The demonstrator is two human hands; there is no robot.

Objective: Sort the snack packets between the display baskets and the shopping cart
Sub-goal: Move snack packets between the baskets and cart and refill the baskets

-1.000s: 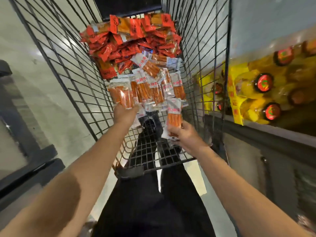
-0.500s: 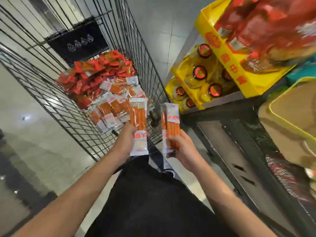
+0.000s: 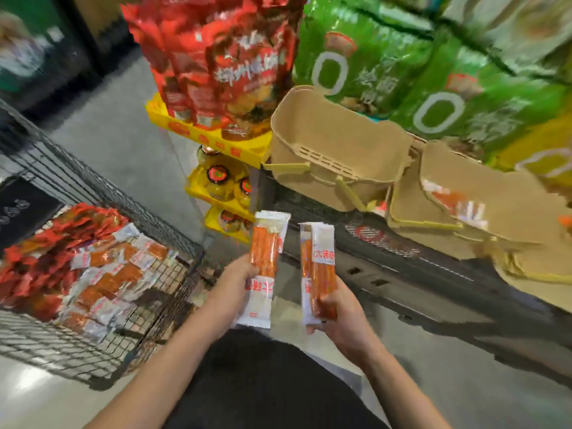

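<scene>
My left hand (image 3: pixel 240 281) has its fingers curled round the middle of one orange snack packet (image 3: pixel 263 267); my right hand (image 3: pixel 335 317) grips the lower half of what look like two packets (image 3: pixel 318 267) held upright. I judge them light, soft and slick — film crinkles and slides, so mid-body holds beat the sealed ends. Far right, the tan display baskets (image 3: pixel 334 144) sit open-topped on the dark shelf (image 3: pixel 402 274), their rims the edges to clear. Near left, the shopping cart (image 3: pixel 173 292) holds more packets — its wire wall stands well apart from both hands.
</scene>
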